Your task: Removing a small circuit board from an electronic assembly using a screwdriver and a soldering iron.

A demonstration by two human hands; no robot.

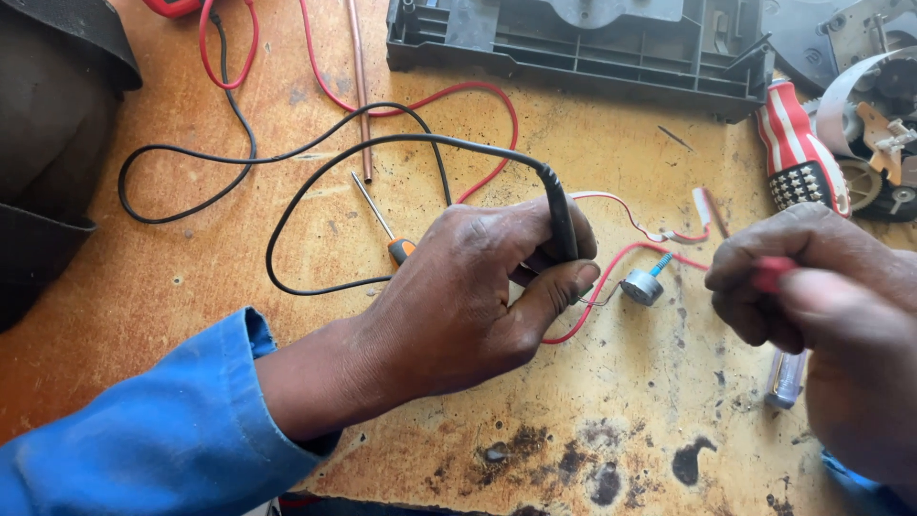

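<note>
A worn orange-brown workbench (191, 287) fills the frame, its surface scuffed and blotched with dark burn spots along the lower edge. Across the top centre lies a grey plastic housing (583, 43), ribbed and angular, and in the upper right corner sits a round metal mechanism (874, 124) with exposed gears. Just left of that mechanism lies a screwdriver with a red-and-white striped handle (798, 143). A dark bulky shape (48, 143) crowds the upper left edge. Loops of black cable (287, 158) and thinner red wire (478, 124) sprawl over the upper middle of the bench, crossing a thin copper tube (361, 86) that runs down from the top edge. The left hand (468, 296), coming out of a blue sleeve (143, 430) at lower left, is clenched around a black probe (562, 225) whose cable arches up and away to the left; its tip, pointing right, is hidden behind the fingers. Behind this hand a small orange-handled screwdriver (387, 234) is half covered. Just right of the thumb, at frame centre, a small round silver motor (642, 285) with a blue shaft rests on the bench, red leads curling from it. The right hand (821, 306), blurred at the right edge, pinches a small red object (772, 272), which I cannot tell apart further. Beneath it lies a clear tube-like piece (785, 377).
</note>
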